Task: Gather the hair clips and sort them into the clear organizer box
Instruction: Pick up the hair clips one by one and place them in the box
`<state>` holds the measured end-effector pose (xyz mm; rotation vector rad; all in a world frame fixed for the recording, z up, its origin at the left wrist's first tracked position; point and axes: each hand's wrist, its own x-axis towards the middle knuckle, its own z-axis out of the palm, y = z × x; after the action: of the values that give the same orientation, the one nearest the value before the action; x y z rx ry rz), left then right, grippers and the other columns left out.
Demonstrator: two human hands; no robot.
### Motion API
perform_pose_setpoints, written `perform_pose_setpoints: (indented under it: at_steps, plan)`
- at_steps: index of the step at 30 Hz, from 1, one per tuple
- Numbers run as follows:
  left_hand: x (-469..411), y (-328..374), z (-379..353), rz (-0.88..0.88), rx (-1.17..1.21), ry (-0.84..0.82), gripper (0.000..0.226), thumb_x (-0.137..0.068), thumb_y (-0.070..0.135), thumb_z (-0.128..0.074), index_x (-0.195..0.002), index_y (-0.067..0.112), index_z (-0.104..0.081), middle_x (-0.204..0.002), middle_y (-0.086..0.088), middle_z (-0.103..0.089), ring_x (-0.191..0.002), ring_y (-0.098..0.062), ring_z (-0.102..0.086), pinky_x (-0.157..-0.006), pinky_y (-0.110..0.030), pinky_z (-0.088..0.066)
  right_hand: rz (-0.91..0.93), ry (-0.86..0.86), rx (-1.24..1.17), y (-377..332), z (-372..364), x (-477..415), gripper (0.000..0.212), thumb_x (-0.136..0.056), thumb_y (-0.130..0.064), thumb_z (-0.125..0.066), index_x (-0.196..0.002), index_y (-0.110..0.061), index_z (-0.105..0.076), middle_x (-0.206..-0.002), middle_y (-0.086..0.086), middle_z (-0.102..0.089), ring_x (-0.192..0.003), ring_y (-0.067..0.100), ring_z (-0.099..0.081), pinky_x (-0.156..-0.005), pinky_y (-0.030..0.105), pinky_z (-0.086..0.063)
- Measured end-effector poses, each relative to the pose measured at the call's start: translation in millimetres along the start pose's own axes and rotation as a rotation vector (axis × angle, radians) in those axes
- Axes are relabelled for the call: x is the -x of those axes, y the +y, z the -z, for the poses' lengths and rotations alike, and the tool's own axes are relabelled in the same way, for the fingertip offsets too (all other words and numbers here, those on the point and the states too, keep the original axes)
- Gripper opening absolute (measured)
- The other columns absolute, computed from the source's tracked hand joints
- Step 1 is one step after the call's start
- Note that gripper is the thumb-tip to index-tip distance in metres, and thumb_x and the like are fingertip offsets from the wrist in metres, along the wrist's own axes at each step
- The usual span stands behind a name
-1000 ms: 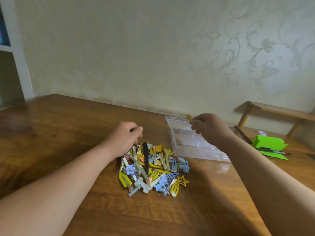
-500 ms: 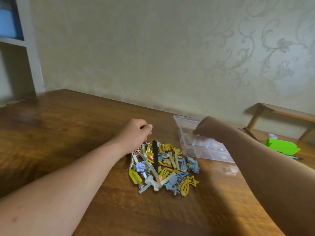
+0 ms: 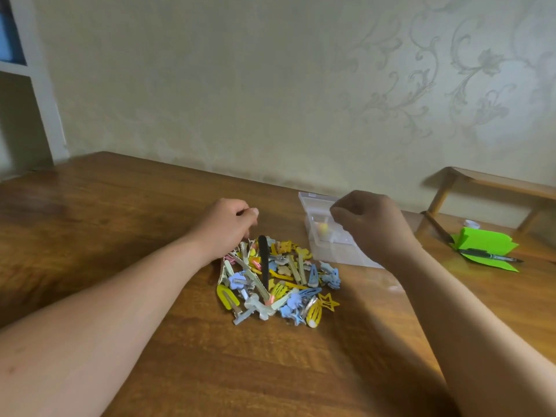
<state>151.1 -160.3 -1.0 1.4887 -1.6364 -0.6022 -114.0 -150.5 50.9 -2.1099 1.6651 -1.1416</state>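
Observation:
A heap of small hair clips [image 3: 279, 281], mostly yellow, blue and pale, lies on the wooden table [image 3: 120, 224], with a long black clip [image 3: 264, 263] across its top. Just right of the heap and further back stands the clear organizer box [image 3: 316, 200], and a yellow clip [image 3: 323, 227] lies in one of its compartments. My left hand [image 3: 225, 227] sits at the heap's far left edge, fingers curled downward with their tips hidden. My right hand [image 3: 370, 227] hovers over the box with curled fingers, and nothing shows in it.
A green folded paper [image 3: 487, 242] with a black pen [image 3: 490, 259] on it lies at the right. Behind it are a low wooden rack [image 3: 493, 185] and a small white cap [image 3: 471, 224]. The wall runs close behind the table.
My right hand carried a yellow clip over the box and lowered into it; the clip now lies in a compartment. The left hand stayed at the heap.

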Motion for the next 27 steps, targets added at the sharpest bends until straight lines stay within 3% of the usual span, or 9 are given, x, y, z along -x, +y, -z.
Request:
perform_pose_setpoints:
  at_steps: [3,6,9,11,14,16,22,27]
  plan:
    - [0.5,0.2,-0.4,0.0,0.011,0.013,0.033,-0.11,0.033,-0.053,-0.093,0.017,-0.076,-0.084,-0.005,-0.074,-0.083,-0.021,-0.068,-0.073,-0.033,-0.048,0.085,-0.083,-0.004,-5.6,-3.7,18.1,0.011,-0.098,-0.024,-0.068,-0.095,-0.027,-0.078,-0.084,-0.016,-0.074,-0.076,0.0,-0.068,-0.057,0.011,-0.047]
    - [1.2,-1.7,-0.1,-0.008,0.007,0.019,0.033,-0.11,0.034,-0.053,-0.092,0.018,-0.076,-0.085,-0.004,-0.073,-0.085,-0.02,-0.067,-0.077,-0.035,-0.049,0.164,-0.178,0.069,-6.1,-13.8,26.8,0.012,-0.099,-0.023,-0.066,-0.098,-0.027,-0.078,-0.088,-0.017,-0.072,-0.081,0.0,-0.067,-0.071,0.021,-0.055]
    - [2.8,-2.0,0.7,-0.004,-0.005,0.029,0.033,-0.109,0.035,-0.054,-0.091,0.02,-0.077,-0.085,-0.004,-0.073,-0.088,-0.021,-0.067,-0.081,-0.036,-0.049,0.221,-0.24,0.167,-10.4,-23.6,32.0,0.013,-0.099,-0.026,-0.063,-0.101,-0.028,-0.076,-0.089,-0.015,-0.071,-0.083,0.007,-0.065,-0.075,0.033,-0.059]
    - [3.2,-1.7,0.5,-0.004,-0.013,0.032,0.034,-0.109,0.036,-0.054,-0.09,0.021,-0.078,-0.086,-0.002,-0.074,-0.09,-0.02,-0.067,-0.081,-0.035,-0.049,0.252,-0.257,0.251,-15.1,-28.1,35.7,0.012,-0.1,-0.033,-0.061,-0.103,-0.03,-0.072,-0.092,-0.013,-0.071,-0.084,0.012,-0.065,-0.075,0.038,-0.06]
    - [2.2,-2.7,0.0,-0.004,-0.01,0.029,0.033,-0.109,0.035,-0.055,-0.089,0.021,-0.078,-0.084,-0.003,-0.074,-0.088,-0.02,-0.068,-0.084,-0.038,-0.052,0.242,-0.335,0.372,-22.0,-32.2,41.4,0.025,-0.098,-0.054,-0.06,-0.11,-0.033,-0.065,-0.095,-0.012,-0.069,-0.085,0.014,-0.063,-0.072,0.035,-0.057]
    - [0.4,-4.8,-0.2,0.002,0.003,0.026,0.032,-0.108,0.034,-0.056,-0.089,0.021,-0.078,-0.083,-0.004,-0.074,-0.084,-0.021,-0.068,-0.087,-0.042,-0.053,0.244,-0.37,0.432,-23.9,-34.1,43.7,0.031,-0.097,-0.058,-0.06,-0.113,-0.032,-0.062,-0.097,-0.01,-0.068,-0.086,0.016,-0.063,-0.07,0.035,-0.055]
    - [-1.8,-6.1,-1.1,0.01,0.008,0.022,0.031,-0.108,0.035,-0.057,-0.088,0.021,-0.077,-0.083,-0.004,-0.073,-0.083,-0.021,-0.066,-0.086,-0.043,-0.052,0.22,-0.421,0.422,-26.9,-30.5,45.3,0.028,-0.095,-0.029,-0.064,-0.122,-0.025,-0.061,-0.099,-0.004,-0.069,-0.087,0.02,-0.065,-0.073,0.04,-0.06]
    - [-2.4,-6.5,-1.3,0.019,0.016,0.023,0.032,-0.107,0.036,-0.058,-0.086,0.023,-0.078,-0.083,-0.002,-0.073,-0.087,-0.022,-0.067,-0.089,-0.044,-0.053,0.216,-0.427,0.415,-28.5,-31.5,46.5,0.027,-0.094,-0.025,-0.064,-0.12,-0.024,-0.058,-0.098,-0.003,-0.069,-0.085,0.02,-0.065,-0.074,0.043,-0.062]
